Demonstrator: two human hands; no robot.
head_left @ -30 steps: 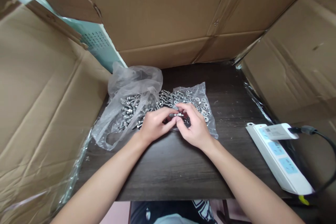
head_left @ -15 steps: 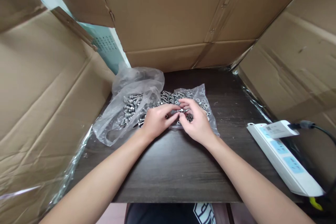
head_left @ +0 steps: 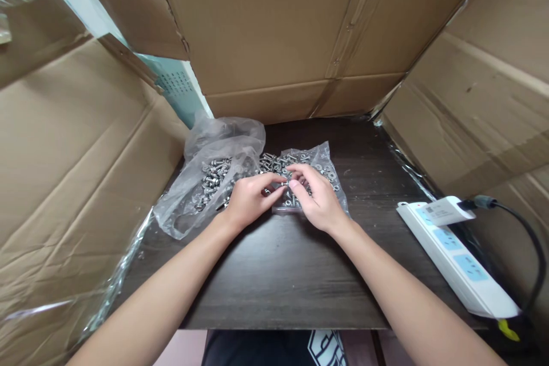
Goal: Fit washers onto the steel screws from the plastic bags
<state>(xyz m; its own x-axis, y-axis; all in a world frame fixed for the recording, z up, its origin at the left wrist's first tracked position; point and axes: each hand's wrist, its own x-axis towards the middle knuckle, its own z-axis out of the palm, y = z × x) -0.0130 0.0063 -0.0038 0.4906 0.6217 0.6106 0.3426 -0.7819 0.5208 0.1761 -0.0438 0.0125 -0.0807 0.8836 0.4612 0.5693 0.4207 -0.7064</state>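
Note:
My left hand (head_left: pixel 250 199) pinches a small metal bolt (head_left: pixel 285 183) between thumb and index finger. Meeting it from the other side, my right hand (head_left: pixel 321 199) has its thumb and curled fingers closed at the bolt's other end, which they mostly hide. Under and behind both hands lies a flat clear plastic bag (head_left: pixel 338 193) with loose washers (head_left: pixel 329 171) and nuts on it. Several bolts (head_left: pixel 270 161) lie heaped just beyond my fingers. More bolts (head_left: pixel 212 174) show at the left, inside a larger crumpled plastic bag (head_left: pixel 180 218).
The dark wooden table (head_left: pixel 274 280) is walled by cardboard at the back (head_left: pixel 266 23), left (head_left: pixel 64 154) and right (head_left: pixel 484 86). A white power strip (head_left: pixel 457 260) with a plugged-in adapter (head_left: pixel 448 211) and black cable (head_left: pixel 536 240) lies at the right.
Both hands sit slightly farther left in the picture, and the camera view has shifted a little. My right fingers now cover more of the bolt, which showed more fully between the hands before.

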